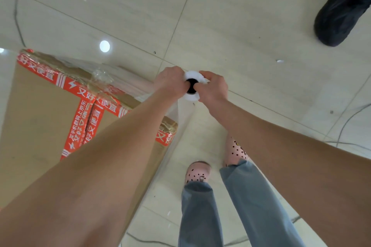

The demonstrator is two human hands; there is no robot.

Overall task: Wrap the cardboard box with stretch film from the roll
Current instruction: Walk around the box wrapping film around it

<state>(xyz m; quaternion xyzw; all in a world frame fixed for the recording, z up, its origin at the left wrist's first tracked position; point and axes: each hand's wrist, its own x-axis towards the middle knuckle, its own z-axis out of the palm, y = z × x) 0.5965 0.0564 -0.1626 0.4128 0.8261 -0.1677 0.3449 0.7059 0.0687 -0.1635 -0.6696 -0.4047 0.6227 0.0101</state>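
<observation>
Nearest the viewer, below the hands, two feet in pink perforated clogs point(197, 172) under grey-blue trouser legs point(200, 216) stand on the pale tiled floor point(241, 16). Ahead of them the left hand point(170, 82) and right hand point(213, 88) both clench the upright white roll of clear stretch film point(191, 86), gripping its top end from either side, fingers at the dark core. Left of and below the hands stands the large brown cardboard box sealed with red printed tape point(40, 116); film already clings round its upper edge, and a taut sheet runs from roll to box corner. I judge the step goes best by keeping the roll vertical and the film tight while walking round. Thin cables point(341, 126) on the floor right of the hands could trip the feet. Farthest, up right, a bystander's black shoe point(339, 12) stands clear.
</observation>
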